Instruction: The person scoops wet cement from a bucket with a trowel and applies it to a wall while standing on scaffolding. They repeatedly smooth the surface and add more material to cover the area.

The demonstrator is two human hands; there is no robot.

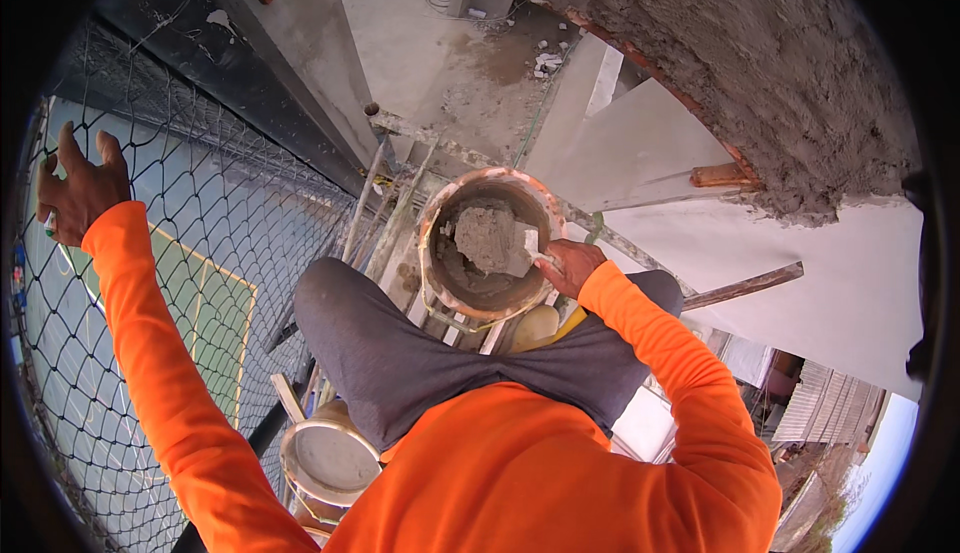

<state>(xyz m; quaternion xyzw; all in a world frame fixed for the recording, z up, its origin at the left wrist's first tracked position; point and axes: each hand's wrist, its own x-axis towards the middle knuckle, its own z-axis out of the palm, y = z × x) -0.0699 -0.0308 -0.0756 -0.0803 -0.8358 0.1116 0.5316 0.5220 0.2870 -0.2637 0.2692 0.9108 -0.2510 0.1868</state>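
Observation:
Between my knees stands a round, mortar-smeared bucket (pixel 428 245) with wet grey mortar (pixel 486 237) inside. My right hand (pixel 572 267) reaches over its right rim, closed round the handle of a trowel (pixel 530 243). The trowel's blade is mostly hidden by a lump of mortar, low inside the bucket. Out to the far left, my left hand (pixel 85 191) is raised against a dark chain-link fence (pixel 190 168). Its fingers are bent and hooked on the mesh, and a ring shows on one of them.
Wooden slats and poles (pixel 385 218) support the bucket high above a floor with rubble (pixel 548 61). Rough plaster (pixel 760 53) curves overhead at upper right. A stick (pixel 745 285) juts out right. Behind my left leg stands another bucket (pixel 330 458). Beyond the fence lies a court (pixel 205 318).

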